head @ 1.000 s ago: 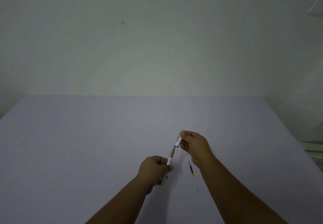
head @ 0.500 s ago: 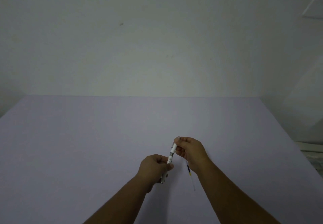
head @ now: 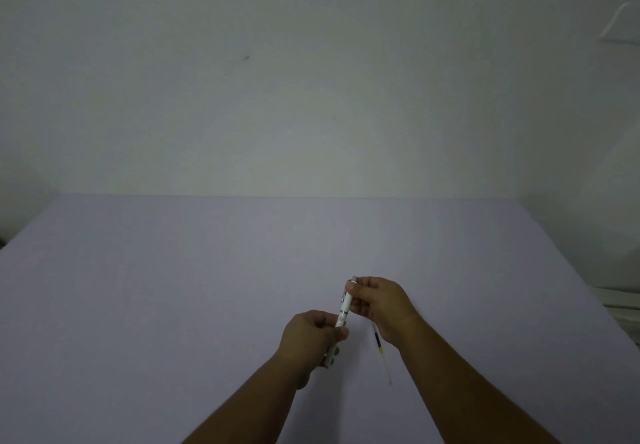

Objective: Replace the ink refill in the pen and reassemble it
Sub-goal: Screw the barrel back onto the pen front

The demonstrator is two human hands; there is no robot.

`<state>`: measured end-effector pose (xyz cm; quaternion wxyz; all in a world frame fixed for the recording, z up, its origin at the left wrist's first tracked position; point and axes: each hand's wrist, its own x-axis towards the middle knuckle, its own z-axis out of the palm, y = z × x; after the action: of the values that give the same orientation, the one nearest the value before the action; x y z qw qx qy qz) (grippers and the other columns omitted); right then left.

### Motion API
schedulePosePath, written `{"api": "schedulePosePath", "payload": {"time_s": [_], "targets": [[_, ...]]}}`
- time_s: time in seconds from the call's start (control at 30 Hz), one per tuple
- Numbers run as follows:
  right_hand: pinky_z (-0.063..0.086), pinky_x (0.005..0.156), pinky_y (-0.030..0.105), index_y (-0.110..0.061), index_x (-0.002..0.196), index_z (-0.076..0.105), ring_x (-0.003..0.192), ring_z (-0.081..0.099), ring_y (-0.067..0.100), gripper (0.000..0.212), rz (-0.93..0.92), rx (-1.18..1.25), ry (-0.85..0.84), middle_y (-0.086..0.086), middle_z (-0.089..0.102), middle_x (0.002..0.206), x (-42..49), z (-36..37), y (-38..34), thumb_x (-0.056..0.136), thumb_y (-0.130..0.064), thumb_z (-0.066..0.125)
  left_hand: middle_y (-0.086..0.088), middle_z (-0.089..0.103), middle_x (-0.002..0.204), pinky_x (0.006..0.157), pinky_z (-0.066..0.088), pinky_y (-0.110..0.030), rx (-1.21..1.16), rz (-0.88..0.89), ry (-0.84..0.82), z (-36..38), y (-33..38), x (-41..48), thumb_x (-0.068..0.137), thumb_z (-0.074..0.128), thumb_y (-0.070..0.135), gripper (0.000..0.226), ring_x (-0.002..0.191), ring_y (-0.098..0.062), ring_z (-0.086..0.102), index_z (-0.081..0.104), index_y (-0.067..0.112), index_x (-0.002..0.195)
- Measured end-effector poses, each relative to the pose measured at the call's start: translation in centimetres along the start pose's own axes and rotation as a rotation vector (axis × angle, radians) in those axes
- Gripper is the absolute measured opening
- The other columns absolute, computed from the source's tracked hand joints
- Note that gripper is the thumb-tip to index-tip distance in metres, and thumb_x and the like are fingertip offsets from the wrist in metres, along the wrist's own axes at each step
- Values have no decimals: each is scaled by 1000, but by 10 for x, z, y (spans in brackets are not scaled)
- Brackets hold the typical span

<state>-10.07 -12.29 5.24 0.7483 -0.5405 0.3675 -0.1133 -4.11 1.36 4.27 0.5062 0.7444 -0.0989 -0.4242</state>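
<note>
A white pen (head: 343, 312) with silver rings is held slanted above the lavender table (head: 173, 288). My left hand (head: 311, 339) grips its lower half, and the pen's bottom end pokes out below that fist. My right hand (head: 377, 301) pinches the upper half near the top end. The two halves look joined, with no gap between them. A thin ink refill (head: 380, 350), dark and yellow at its upper part and clear below, lies on the table just right of the pen, partly under my right wrist.
A plain pale wall rises behind the table's far edge. At the far right, beyond the table's edge, stands some white furniture (head: 620, 301).
The upper pen half in my right hand has slid down onto the lower half, closing the gap where a thin inner part showed. Both hands sit closer together.
</note>
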Motion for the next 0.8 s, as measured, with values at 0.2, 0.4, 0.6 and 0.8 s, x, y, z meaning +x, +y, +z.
{"api": "schedulePosePath", "payload": {"time_s": [0.2, 0.4, 0.6, 0.8], "targets": [[53, 65, 26, 1, 85, 67, 67, 63, 18, 9, 5, -20, -18, 13, 67, 77, 1, 3, 0, 83, -7, 66, -9, 67, 76, 49, 52, -24, 5, -17, 34, -1, -2, -1, 78, 72, 12, 4, 61, -18, 62, 70, 15, 81], [54, 67, 27, -7, 85, 67, 68, 58, 17, 11, -10, -54, 13, 10, 65, 79, -3, -2, -5, 85, -18, 66, -8, 66, 76, 51, 55, -27, 31, -37, 85, -10, 1, -11, 78, 72, 13, 4, 62, -18, 63, 69, 16, 80], [50, 59, 25, 0, 89, 63, 59, 54, 16, 11, -49, -223, 182, 8, 61, 69, 2, -41, -1, 89, -10, 58, -9, 65, 72, 51, 52, -28, -44, -67, 161, -9, -8, -21, 79, 72, 14, 5, 61, -20, 61, 69, 14, 83], [51, 71, 38, -1, 79, 65, 60, 55, 22, 11, -13, -484, 161, 10, 61, 69, 0, -64, 22, 85, -10, 61, -1, 65, 69, 55, 53, -26, -16, -80, 251, 10, -23, -19, 74, 77, 19, 11, 62, -15, 60, 69, 25, 69]]}}
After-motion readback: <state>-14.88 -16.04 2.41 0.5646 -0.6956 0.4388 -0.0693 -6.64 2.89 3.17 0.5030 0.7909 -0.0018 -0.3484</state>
